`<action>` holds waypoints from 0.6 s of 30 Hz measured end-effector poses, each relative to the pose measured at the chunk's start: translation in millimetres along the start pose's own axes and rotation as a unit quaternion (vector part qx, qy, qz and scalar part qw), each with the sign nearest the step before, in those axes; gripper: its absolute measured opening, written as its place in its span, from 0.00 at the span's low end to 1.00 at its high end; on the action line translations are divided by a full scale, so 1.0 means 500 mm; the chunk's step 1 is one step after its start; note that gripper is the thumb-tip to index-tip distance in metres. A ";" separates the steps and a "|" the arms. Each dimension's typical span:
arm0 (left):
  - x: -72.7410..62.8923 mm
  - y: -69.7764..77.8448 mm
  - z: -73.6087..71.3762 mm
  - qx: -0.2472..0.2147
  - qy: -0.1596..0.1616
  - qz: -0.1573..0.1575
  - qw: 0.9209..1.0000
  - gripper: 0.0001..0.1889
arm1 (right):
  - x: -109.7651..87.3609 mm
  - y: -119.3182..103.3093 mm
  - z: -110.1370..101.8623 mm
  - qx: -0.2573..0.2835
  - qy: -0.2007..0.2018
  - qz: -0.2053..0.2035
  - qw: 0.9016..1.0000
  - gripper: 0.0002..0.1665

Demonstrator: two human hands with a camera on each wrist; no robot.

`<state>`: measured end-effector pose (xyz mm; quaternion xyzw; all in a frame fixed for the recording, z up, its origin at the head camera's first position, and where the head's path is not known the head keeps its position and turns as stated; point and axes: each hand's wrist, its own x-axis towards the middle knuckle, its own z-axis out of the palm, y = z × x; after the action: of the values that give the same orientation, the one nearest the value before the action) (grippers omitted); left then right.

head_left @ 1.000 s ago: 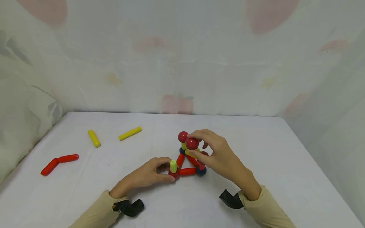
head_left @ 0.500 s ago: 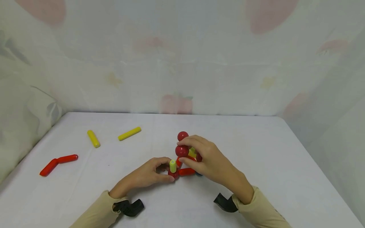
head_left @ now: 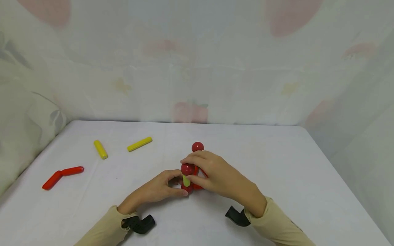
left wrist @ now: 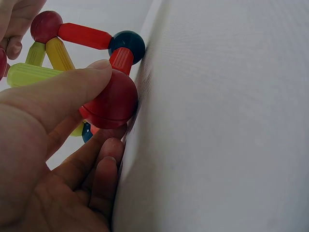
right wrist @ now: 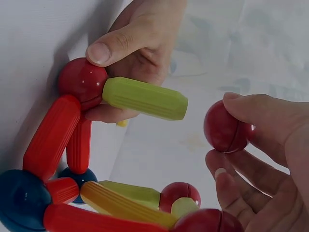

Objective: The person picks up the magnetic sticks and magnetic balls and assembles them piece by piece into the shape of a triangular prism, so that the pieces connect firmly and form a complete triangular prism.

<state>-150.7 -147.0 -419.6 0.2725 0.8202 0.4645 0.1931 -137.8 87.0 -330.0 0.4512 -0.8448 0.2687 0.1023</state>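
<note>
**Upper red ball (right wrist: 223, 126) held above the yellow-green rod (right wrist: 145, 98), a small gap left between them**

The upper red ball is gripped between the thumb and fingertips of the right hand (head_left: 223, 176). The lower red ball (right wrist: 82, 82), at the near-left corner of a magnetic-style frame on the white tabletop (head_left: 277, 153), is held by the left hand (head_left: 163, 186), with the thumb laid on one side and the fingers curled round the other.

From the lower red ball the yellow-green rod is carried roughly upright, its long axis pointed away from the tabletop toward the upper red ball. In the head view the ball and rod are seen overlapping, but by the right wrist view they are shown apart. The rod's base is approached more closely by the left hand, its free end by the right; exact alignment cannot be told.

Two red rods (right wrist: 52, 137) are joined to the lower red ball, one of them run to a dark blue ball (right wrist: 23, 200). Much of the frame is hidden by the right hand in the head view. Well to the left, two loose yellow rods (head_left: 100, 149) and a bent pair of loose red rods (head_left: 52, 180) are left on the tabletop.
</note>
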 end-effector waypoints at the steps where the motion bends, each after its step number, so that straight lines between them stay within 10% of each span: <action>1: 0.000 0.000 0.000 0.000 0.000 0.000 1.000 0.17 | 0.001 0.000 0.001 -0.002 -0.007 0.000 1.000 0.20; 18: 0.000 -0.002 0.001 -0.010 0.001 0.010 1.000 0.20 | 0.010 -0.001 0.012 -0.005 -0.054 0.033 0.998 0.16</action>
<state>-150.8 -146.9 -421.0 0.2782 0.8130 0.4750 0.1899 -140.0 80.0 -333.1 0.4360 -0.8650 0.2431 0.0501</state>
